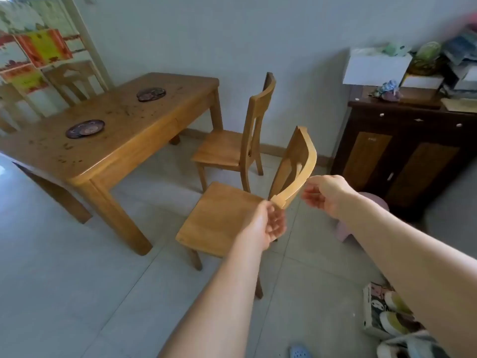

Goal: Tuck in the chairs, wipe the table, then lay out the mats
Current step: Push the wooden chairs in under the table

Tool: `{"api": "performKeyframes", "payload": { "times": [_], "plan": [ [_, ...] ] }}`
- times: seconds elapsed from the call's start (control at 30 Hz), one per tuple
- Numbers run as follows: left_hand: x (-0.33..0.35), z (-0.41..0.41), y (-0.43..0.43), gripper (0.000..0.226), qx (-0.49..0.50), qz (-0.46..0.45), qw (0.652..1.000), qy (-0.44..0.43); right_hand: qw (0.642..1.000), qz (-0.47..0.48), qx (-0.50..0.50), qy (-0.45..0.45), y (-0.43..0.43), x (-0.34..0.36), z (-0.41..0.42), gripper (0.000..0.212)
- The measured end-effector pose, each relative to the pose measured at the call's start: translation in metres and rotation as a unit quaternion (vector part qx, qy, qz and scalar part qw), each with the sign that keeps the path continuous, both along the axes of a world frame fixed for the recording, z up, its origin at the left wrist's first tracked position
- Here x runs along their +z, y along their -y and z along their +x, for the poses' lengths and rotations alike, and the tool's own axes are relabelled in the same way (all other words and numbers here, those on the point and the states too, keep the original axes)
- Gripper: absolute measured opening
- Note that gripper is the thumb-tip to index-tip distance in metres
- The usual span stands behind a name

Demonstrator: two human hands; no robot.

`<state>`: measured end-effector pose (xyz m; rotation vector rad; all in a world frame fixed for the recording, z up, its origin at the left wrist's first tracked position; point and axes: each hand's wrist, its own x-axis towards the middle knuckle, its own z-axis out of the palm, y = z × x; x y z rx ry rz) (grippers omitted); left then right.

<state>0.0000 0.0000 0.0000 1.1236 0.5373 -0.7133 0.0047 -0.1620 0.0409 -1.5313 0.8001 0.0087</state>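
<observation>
1. Plainly, in the head view, the nearer light-wood chair stood pulled out and angled, well apart from the rectangular light-wood table. A second matching chair sat beyond it, likewise untucked.
2. The left hand had its fingers curled at the near end of the curved top rail; whether they had closed on it could not be told. The right hand hovered just beside the rail, fingers loosely bent, holding nothing.
3. Done well, both hands would take the rail, square the seat to the table's side, then push straight so the legs passed between the table legs without tipping.
4. The arms covered most of the chair's rear legs. Two dark round discs on the table were too blurred to call mats or plates.
</observation>
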Motion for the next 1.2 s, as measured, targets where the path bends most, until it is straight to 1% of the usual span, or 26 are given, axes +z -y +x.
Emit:
{"api": "performKeyframes", "payload": {
  "times": [0.07,0.1,0.17,0.23,0.3,0.4,0.43,0.47,0.6,0.73,0.83,0.9,1.0,1.2],
  "plan": [
    [-0.006,0.014,0.028,0.043,0.002,-0.040,0.997,-0.061,1.000,-0.010,-0.003,-0.012,0.026,-0.003,0.021,0.009],
    [-0.011,0.021,0.038,0.056,0.021,-0.066,0.993,-0.097,0.999,-0.016,-0.004,-0.028,0.039,-0.008,0.032,0.008],
    [-0.017,0.033,0.057,0.076,0.095,-0.119,0.977,-0.151,0.998,-0.021,0.005,-0.057,0.060,-0.019,0.055,0.012],
    [-0.021,0.042,0.072,0.082,0.189,-0.135,0.958,-0.171,0.996,-0.039,0.024,-0.078,0.077,-0.032,0.077,0.018],
    [-0.025,0.050,0.079,0.076,0.244,-0.137,0.942,-0.183,0.995,-0.040,0.040,-0.088,0.086,-0.045,0.093,0.020],
    [-0.029,0.060,0.081,0.042,0.259,-0.117,0.945,-0.160,0.992,-0.011,0.058,-0.107,0.084,-0.056,0.109,0.020],
    [-0.031,0.064,0.079,0.034,0.261,-0.113,0.946,-0.158,0.991,-0.003,0.063,-0.115,0.082,-0.059,0.115,0.021],
    [-0.034,0.067,0.076,0.031,0.265,-0.108,0.944,-0.165,0.990,0.003,0.069,-0.121,0.080,-0.061,0.120,0.023],
    [-0.040,0.070,0.055,0.033,0.291,-0.078,0.938,-0.171,0.985,0.028,0.106,-0.134,0.068,-0.059,0.137,0.022],
    [-0.040,0.076,0.013,0.032,0.376,-0.068,0.911,-0.153,0.971,0.069,0.157,-0.169,0.049,-0.062,0.147,0.025],
    [-0.037,0.082,-0.026,0.029,0.420,-0.045,0.895,-0.142,0.962,0.121,0.181,-0.165,0.026,-0.065,0.158,0.030],
    [-0.033,0.085,-0.052,0.037,0.433,-0.029,0.889,-0.146,0.959,0.119,0.191,-0.171,0.007,-0.066,0.165,0.033],
    [-0.028,0.093,-0.083,0.045,0.439,-0.016,0.889,-0.133,0.957,0.107,0.198,-0.185,-0.023,-0.067,0.178,0.029],
    [-0.030,0.138,-0.123,0.039,0.451,0.013,0.885,-0.113,0.959,0.109,0.194,-0.175,-0.068,-0.070,0.226,0.029]
  ]
}}
